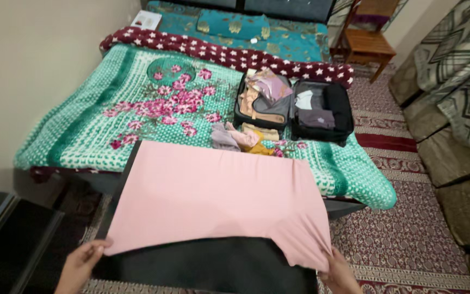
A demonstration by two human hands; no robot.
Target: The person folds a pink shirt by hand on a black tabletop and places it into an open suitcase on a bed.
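Pinching the near corners of a smooth pink cloth (213, 198) spread across the lower centre of the frame, the left hand (80, 264) grips at lower left and the right hand (339, 272) at lower right. Beyond it, upper centre, an open black suitcase (294, 109) of clothes lies on a green floral blanket (137, 109).

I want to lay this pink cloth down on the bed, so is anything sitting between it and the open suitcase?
Yes. A small pile of folded clothes lies on the green floral blanket, between the far edge of the pink cloth and the open suitcase. The left hand and right hand grip the cloth's near corners.
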